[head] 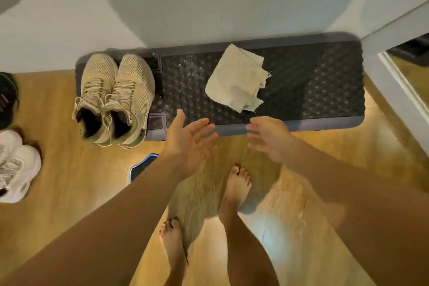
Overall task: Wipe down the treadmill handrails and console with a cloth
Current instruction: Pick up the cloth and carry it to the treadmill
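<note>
A crumpled off-white cloth (236, 76) lies on a dark studded platform (320, 81) that stands against the white wall. My left hand (189, 140) is stretched out, palm up and fingers spread, just below and left of the cloth, holding nothing. My right hand (267, 138) is level with it on the right, fingers loosely apart and empty, over the platform's near edge. Neither hand touches the cloth. No handrails or console are in view.
A pair of beige sneakers (113, 100) rests on the platform's left end. White sneakers (16, 165) and a dark shoe (7, 97) sit on the wooden floor at the left. A blue-edged object (141, 166) lies by my left arm. My bare feet (236, 186) stand below. A white door frame (394, 72) rises at the right.
</note>
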`<state>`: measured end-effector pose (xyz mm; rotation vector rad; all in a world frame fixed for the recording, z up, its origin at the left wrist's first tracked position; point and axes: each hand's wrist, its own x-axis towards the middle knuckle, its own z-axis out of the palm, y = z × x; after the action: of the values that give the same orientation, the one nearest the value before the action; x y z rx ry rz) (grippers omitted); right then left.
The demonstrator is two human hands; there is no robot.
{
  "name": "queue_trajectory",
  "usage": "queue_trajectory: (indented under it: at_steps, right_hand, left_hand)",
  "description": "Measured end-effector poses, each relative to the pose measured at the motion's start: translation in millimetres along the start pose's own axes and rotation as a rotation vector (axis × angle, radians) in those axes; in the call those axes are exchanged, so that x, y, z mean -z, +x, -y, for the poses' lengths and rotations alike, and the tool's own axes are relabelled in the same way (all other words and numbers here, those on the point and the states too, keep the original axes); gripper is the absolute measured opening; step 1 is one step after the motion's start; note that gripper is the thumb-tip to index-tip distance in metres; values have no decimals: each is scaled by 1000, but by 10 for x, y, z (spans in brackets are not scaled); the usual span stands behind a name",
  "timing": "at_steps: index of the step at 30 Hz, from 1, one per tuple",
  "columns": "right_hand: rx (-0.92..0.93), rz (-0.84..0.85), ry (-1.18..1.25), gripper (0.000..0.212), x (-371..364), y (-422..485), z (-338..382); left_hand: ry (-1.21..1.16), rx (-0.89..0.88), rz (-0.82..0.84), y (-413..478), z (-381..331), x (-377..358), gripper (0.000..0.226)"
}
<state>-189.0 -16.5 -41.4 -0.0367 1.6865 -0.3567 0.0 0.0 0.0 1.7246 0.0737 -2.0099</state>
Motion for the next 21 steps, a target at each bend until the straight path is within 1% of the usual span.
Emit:
queue_trajectory:
  at_steps: [2, 8, 10, 12, 13, 14, 15, 16, 17, 18, 19, 21]
  right_hand:
    - [25, -19, -52, 15, -103, 215, 79]
    - [-15, 54, 34, 34, -510, 713, 258]
    - [-24, 49, 24, 37, -579, 834, 287]
    - [-17, -12, 47, 32, -619, 922, 296]
    - [-9, -76, 60, 26, -631, 951, 304]
    - [52, -174, 33, 18, -629, 968, 304]
    - [188, -278, -94, 10, -611, 951, 313]
    - [379, -360, -291, 4, -586, 913, 318]
    - [576, -391, -458, 4, -561, 818, 323]
    - [737, -364, -547, 6, -550, 666, 313]
    - [863, -307, -579, 8, -546, 461, 275]
    - [1064, -200, -534, 9, -534, 9, 178]
  left_hand:
    - [-9, 21, 0, 142, 49, -3, 75]
    - [77, 0, 44, 554, -85, -152, 74]
    - [76, -10, 47, 692, -148, -199, 73]
    - [80, -17, 57, 758, -197, -233, 73]
    - [81, -16, 66, 776, -209, -237, 73]
    - [84, -15, 77, 775, -220, -236, 73]
    - [88, -15, 91, 762, -220, -226, 73]
    - [94, -23, 99, 729, -220, -211, 72]
    - [113, -34, 90, 692, -227, -192, 71]
    - [142, -45, 70, 629, -239, -169, 67]
    - [167, -49, 38, 561, -238, -126, 61]
    - [269, -62, 20, 298, -211, -94, 40]
